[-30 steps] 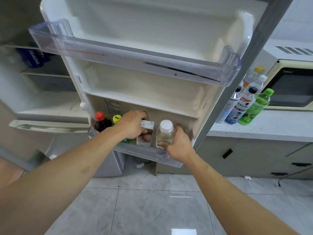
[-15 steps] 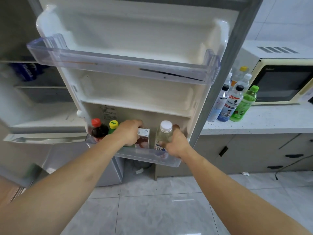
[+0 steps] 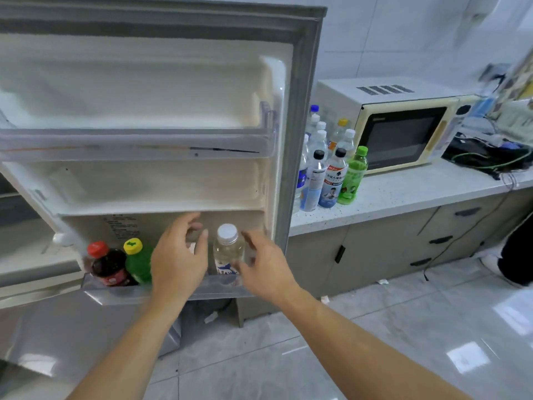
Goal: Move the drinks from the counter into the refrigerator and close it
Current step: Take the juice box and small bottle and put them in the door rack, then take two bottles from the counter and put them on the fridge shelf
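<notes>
At the lower centre of the frame, both hands hover in front of the bottom shelf of the open refrigerator door. The left hand has its grip spread, fingers loose, holding nothing; the right hand likewise has a spread grip just right of a clear bottle with a white cap, which stands upright in that shelf. Left of the hands stand a dark red-capped bottle and a green yellow-capped bottle. At right centre, more drinks stand clustered on the worktop beside a microwave.
</notes>
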`<state>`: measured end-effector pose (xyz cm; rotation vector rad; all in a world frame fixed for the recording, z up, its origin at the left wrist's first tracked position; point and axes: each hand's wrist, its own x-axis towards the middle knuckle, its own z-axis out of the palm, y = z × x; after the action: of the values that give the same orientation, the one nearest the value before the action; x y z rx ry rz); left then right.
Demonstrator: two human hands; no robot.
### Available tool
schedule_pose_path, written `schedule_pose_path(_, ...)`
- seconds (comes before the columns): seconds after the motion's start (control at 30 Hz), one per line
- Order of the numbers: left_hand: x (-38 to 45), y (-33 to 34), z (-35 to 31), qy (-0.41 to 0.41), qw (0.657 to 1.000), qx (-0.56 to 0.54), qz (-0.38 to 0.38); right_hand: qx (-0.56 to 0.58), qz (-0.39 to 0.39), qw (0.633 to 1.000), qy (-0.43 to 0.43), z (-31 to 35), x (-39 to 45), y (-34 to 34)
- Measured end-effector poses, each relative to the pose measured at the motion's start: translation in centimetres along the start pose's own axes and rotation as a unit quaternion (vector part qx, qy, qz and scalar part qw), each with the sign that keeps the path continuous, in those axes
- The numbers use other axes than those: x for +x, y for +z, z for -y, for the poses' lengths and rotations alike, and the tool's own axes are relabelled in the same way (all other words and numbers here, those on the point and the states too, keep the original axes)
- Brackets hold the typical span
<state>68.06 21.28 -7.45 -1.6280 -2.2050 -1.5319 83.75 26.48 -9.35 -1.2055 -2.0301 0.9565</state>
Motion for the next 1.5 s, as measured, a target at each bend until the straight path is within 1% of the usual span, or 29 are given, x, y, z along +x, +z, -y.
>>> schedule_pose_path(0.07,-1.5,1.0,-0.8,0.037,0.997,-0.054,-0.049,0.008,-0.036,0.999,-0.026,-0.8,-1.1,-1.1)
schedule_pose_path(0.17,-3.6,2.8,-2.0,0.070,0.990,-0.106,-0.068,0.028,-0.087,0.995,-0.038,-2.6,-2.4,-3.5)
schedule_pose_path(0.3,-6.0,5.4,-4.0,0.073,0.990,-0.108,-0.056,0.059,-0.139,0.988,-0.014,-6.0,-3.9,-6.9)
schedule_pose_path(0.43,-7.5,8.2,-6.2,0.045,0.994,-0.103,-0.017,0.099,-0.152,0.982,0.054,-9.8,-5.1,-10.0)
schedule_pose_path(0.6,-8.8,12.8,-9.8,0.031,0.995,-0.100,-0.005,0.161,-0.186,0.963,0.106,-14.4,-6.1,-14.6)
schedule_pose_path(0.67,-9.6,15.1,-11.5,-0.001,0.993,-0.115,0.001,0.184,-0.189,0.957,0.117,-16.3,-6.8,-16.6)
schedule_pose_path(0.73,-10.5,17.6,-13.0,-0.054,0.991,-0.125,0.003,0.190,-0.191,0.955,0.121,-18.3,-7.4,-18.9)
schedule_pose_path(0.87,-11.7,22.1,-15.2,-0.156,0.978,-0.136,-0.012,0.183,-0.179,0.957,0.133,-22.0,-7.7,-23.1)
schedule_pose_path(0.97,-13.1,24.0,-16.6,-0.203,0.971,-0.124,-0.014,0.175,-0.162,0.961,0.137,-24.5,-7.6,-25.3)
schedule_pose_path(1.03,-14.0,24.6,-17.2,-0.221,0.969,-0.113,-0.004,0.169,-0.149,0.965,0.136,-25.7,-7.3,-26.2)
schedule_pose_path(1.23,-14.4,25.4,-16.8,-0.238,0.967,-0.091,0.000,0.174,-0.133,0.965,0.143,-28.2,-4.9,-26.9)
schedule_pose_path(1.5,-10.5,28.3,-16.5,-0.271,0.953,-0.133,-0.016,0.177,-0.115,0.966,0.147,-29.7,-0.2,-27.1)
